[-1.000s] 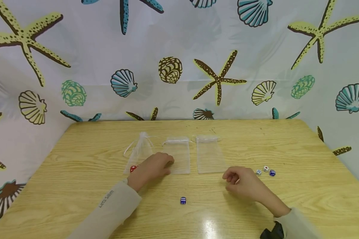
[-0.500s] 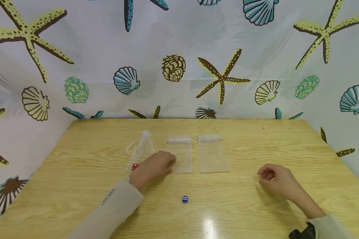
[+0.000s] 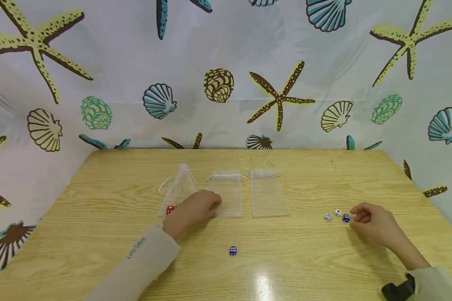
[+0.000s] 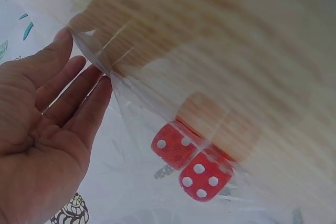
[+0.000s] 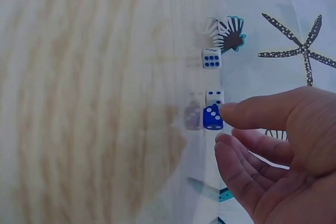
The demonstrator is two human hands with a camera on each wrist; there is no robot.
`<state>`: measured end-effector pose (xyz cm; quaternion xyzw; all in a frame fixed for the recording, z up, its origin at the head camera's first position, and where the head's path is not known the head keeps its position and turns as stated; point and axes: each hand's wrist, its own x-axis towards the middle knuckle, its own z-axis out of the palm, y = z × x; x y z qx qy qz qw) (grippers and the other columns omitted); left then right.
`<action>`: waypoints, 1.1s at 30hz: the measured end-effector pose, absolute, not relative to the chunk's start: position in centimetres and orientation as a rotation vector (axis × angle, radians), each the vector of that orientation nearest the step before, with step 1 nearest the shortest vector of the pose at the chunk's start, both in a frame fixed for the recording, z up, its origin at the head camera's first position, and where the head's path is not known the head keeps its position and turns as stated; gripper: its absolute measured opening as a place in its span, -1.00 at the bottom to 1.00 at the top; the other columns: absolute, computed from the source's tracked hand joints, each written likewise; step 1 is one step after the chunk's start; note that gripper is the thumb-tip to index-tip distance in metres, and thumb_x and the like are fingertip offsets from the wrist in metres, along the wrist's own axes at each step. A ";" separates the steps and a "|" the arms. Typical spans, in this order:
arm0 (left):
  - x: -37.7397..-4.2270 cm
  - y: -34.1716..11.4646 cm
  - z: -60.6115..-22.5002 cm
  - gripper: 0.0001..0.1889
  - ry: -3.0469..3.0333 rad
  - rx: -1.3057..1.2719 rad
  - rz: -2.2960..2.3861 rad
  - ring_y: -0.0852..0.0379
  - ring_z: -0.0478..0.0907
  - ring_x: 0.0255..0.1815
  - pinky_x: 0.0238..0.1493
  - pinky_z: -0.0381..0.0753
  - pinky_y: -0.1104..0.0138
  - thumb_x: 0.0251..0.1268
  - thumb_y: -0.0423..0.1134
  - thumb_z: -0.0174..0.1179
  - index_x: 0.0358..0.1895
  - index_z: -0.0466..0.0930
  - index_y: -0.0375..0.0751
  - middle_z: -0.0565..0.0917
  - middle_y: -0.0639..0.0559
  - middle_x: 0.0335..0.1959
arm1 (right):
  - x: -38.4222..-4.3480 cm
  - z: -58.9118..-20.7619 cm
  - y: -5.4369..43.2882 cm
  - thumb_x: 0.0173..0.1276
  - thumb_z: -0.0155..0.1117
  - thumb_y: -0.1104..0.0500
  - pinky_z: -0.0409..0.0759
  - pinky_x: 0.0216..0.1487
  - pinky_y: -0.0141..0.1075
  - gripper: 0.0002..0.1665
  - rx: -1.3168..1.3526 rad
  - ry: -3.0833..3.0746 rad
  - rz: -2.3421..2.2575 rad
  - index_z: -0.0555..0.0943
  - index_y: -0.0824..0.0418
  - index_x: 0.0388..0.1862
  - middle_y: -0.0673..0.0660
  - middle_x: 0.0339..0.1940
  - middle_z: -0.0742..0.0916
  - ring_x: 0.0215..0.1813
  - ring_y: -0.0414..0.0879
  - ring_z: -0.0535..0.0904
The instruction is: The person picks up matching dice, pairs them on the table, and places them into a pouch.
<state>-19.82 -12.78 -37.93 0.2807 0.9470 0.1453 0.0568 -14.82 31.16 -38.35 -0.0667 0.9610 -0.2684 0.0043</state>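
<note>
In the head view my left hand [image 3: 196, 207] rests on the middle sheer white drawstring bag [image 3: 229, 196], fingers relaxed, fingertips on the mesh. Beside it on the left lies a cinched sheer bag [image 3: 178, 184] with red dice [image 4: 206, 178] inside, partly hidden by that hand. My right hand [image 3: 376, 223] has come to the right side of a blue die [image 3: 345, 218], thumb and fingers parted around its near side. In the right wrist view the thumb tip overlaps the blue die's edge. Two white dice [image 3: 328, 217] sit just left of it.
A third sheer bag [image 3: 268, 194] lies flat right of the middle one. Another blue die [image 3: 232, 251] stands alone near the front of the wooden table [image 3: 165, 271]. A shell-and-starfish cloth [image 3: 226, 50] hangs behind and at both sides.
My right hand has moved right, from beside the third bag, past the white dice to the blue die, uncovering the dice it hid. The left hand stays on the middle bag.
</note>
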 end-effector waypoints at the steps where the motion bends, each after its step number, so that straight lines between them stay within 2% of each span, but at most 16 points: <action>1: -19.8 -12.8 -38.0 -0.92 2.874 0.861 0.443 0.16 0.32 -0.42 -0.30 0.38 0.30 0.20 -0.36 0.27 -0.32 0.55 -0.23 0.53 0.05 -0.46 | -14.9 -38.4 31.2 0.16 0.35 0.26 0.49 -0.41 -0.37 -0.68 -0.206 3.006 -0.840 0.57 0.42 -0.15 0.14 -0.36 0.67 -0.36 -0.13 0.56; 9: -19.6 -12.6 -38.0 -0.86 2.860 0.883 0.479 0.15 0.27 -0.45 -0.35 0.30 0.31 0.18 -0.37 0.27 -0.43 0.48 -0.23 0.37 0.09 -0.55 | -15.3 -38.8 31.0 0.15 0.37 0.24 0.47 -0.43 -0.39 -0.71 -0.178 2.970 -0.834 0.59 0.42 -0.20 0.12 -0.39 0.66 -0.38 -0.15 0.53; 13: -19.7 -12.5 -37.9 -0.88 2.875 0.867 0.461 0.15 0.29 -0.44 -0.32 0.34 0.31 0.19 -0.36 0.28 -0.39 0.50 -0.22 0.42 0.09 -0.53 | -15.4 -39.0 31.0 0.17 0.36 0.25 0.46 -0.44 -0.40 -0.75 -0.188 2.971 -0.828 0.60 0.41 -0.23 0.12 -0.40 0.66 -0.39 -0.15 0.52; 26: -19.7 -12.8 -38.0 -0.83 2.878 0.893 0.448 0.15 0.27 -0.46 -0.34 0.30 0.31 0.17 -0.36 0.29 -0.44 0.46 -0.20 0.34 0.10 -0.57 | -15.0 -38.6 30.3 0.15 0.37 0.25 0.46 -0.45 -0.41 -0.77 -0.212 2.975 -0.833 0.61 0.39 -0.27 0.11 -0.42 0.67 -0.40 -0.15 0.52; 33: -19.5 -13.0 -37.8 -0.85 2.888 0.872 0.441 0.15 0.29 -0.45 -0.32 0.35 0.30 0.18 -0.35 0.29 -0.42 0.48 -0.20 0.40 0.10 -0.55 | -14.8 -37.9 28.7 0.16 0.37 0.30 0.49 -0.43 -0.43 -0.80 -0.307 2.984 -0.839 0.63 0.39 -0.26 0.09 -0.41 0.69 -0.41 -0.21 0.53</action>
